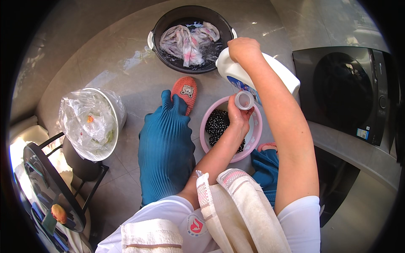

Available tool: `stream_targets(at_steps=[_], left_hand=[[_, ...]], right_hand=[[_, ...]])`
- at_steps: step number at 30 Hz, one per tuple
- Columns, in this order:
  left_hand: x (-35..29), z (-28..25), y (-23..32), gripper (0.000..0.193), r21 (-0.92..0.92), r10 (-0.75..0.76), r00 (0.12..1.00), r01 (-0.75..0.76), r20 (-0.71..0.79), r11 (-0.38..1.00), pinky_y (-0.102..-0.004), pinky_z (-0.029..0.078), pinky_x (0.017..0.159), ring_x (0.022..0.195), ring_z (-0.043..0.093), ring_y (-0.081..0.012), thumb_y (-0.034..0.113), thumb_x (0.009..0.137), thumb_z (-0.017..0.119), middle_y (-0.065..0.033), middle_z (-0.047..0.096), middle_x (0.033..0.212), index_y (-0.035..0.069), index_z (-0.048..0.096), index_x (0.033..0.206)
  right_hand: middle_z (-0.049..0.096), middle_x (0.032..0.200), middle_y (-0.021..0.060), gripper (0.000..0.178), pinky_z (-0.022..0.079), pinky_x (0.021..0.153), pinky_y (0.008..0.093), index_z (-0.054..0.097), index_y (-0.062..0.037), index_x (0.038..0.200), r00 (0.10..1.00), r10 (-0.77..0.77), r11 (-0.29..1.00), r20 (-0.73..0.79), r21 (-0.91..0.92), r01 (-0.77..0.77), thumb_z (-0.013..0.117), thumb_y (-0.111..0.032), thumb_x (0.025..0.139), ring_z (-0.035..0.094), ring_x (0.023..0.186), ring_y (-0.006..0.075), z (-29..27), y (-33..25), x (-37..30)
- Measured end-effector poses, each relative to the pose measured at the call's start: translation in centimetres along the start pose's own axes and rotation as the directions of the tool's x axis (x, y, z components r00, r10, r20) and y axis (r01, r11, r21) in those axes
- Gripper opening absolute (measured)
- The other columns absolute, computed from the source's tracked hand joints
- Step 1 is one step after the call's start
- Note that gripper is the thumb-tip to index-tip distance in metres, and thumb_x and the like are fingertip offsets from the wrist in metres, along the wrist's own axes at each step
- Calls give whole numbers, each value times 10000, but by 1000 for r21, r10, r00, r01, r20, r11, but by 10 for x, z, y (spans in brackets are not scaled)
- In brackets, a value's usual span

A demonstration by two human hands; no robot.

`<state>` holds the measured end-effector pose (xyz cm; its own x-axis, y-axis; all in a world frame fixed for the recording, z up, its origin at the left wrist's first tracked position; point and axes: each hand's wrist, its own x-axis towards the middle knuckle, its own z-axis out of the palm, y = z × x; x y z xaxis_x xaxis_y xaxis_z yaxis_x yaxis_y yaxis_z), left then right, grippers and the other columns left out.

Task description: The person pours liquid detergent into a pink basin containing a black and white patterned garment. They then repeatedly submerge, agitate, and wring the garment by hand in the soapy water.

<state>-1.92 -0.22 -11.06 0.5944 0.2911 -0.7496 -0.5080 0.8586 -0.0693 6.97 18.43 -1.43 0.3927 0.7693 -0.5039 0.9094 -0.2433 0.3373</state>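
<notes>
My right hand grips a large white jug with a blue label, by the handle. The jug lies tilted, its neck toward the left, beside the black tub. Closer to me, my left hand holds a small translucent cap, its round opening facing up. That hand is over a pink basin containing black cloth with white dots. My right forearm hides part of the jug. In the tub, a pale cloth with pink patches lies in water.
A bin lined with clear plastic stands to the left, near a round black-topped stool with a reddish-yellow fruit on it. To the right is a dark front-loading machine. A pink slipper is on my foot. Towels hang before me.
</notes>
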Motion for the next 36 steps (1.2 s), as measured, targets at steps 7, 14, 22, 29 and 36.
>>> stream_targets(at_steps=[7, 14, 22, 29, 36], left_hand=[[0, -1, 0, 388, 6, -7, 1000, 7, -4, 1000, -335, 501, 767, 858, 629, -137, 486, 970, 483, 22, 707, 996, 219, 663, 1186], [-4, 2, 0, 379, -9, 9, 1000, -10, -18, 1000, -333, 508, 737, 826, 629, -142, 488, 974, 483, 17, 706, 965, 208, 672, 1143], [-9, 4, 2, 369, -8, 10, 1000, -10, -30, 1000, -329, 509, 727, 804, 628, -144, 482, 974, 486, 18, 701, 944, 198, 674, 1117], [-10, 5, 3, 365, -22, 20, 999, -21, -39, 1000, -332, 507, 728, 797, 624, -149, 482, 969, 492, 17, 697, 933, 196, 675, 1101], [-10, 5, 3, 338, -23, 27, 999, -28, -35, 999, -338, 504, 728, 792, 620, -155, 490, 959, 510, 15, 686, 910, 191, 653, 1027]], right_hand=[[742, 1213, 110, 308, 565, 859, 402, 767, -87, 1168, 1000, 2, 1000, -18, -8, -2, 612, -165, 913, 720, 1105, 274, 3, 0, 0], [745, 1206, 103, 295, 565, 848, 409, 773, -96, 1153, 999, -6, 1000, -36, -16, 5, 623, -172, 911, 722, 1099, 267, 5, -2, -2], [750, 1197, 97, 296, 568, 834, 422, 776, -104, 1154, 999, -6, 1000, -52, -22, 4, 636, -181, 904, 725, 1092, 268, 5, -9, -4], [736, 1239, 102, 314, 572, 847, 445, 771, -110, 1177, 1000, -5, 997, -13, -75, 4, 625, -191, 911, 716, 1121, 268, -7, -16, -9], [736, 1240, 98, 314, 574, 852, 451, 769, -111, 1181, 1000, 5, 999, -6, -51, -5, 625, -200, 917, 717, 1119, 267, -10, -20, -9]])
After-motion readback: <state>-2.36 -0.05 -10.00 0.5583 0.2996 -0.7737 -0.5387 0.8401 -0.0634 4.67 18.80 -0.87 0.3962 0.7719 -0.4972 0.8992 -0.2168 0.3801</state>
